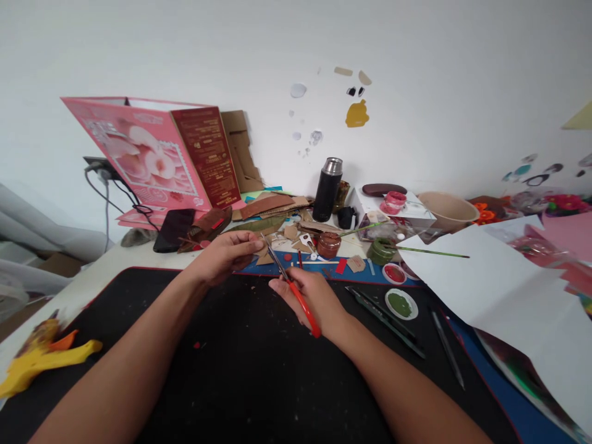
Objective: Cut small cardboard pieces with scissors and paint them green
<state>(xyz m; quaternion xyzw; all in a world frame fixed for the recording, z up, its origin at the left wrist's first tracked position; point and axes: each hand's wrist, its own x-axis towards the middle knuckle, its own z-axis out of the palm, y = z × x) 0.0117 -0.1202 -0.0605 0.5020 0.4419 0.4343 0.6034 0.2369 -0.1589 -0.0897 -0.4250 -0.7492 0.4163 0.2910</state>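
Note:
Red-handled scissors (303,305) are in my right hand (317,296), its fingers wrapped round the handles. Their metal blades point up and away, toward the fingertips of my left hand (231,253). Thumb and forefinger of that hand are pinched together near the blade tips. Whatever lies in the pinch is too small to make out against the brown scraps behind. Beneath both hands spreads a black mat (222,370). Just past them lie cardboard scraps (291,232) and a jar of brown-red paint (328,245).
A yellow glue gun (46,357) lies at the left, a phone (174,230) behind it. At the back stand a pink box (152,154) and a black flask (327,191). Dark pens (386,320), a green paint lid (401,304) and a green paint jar (382,251) are on the right.

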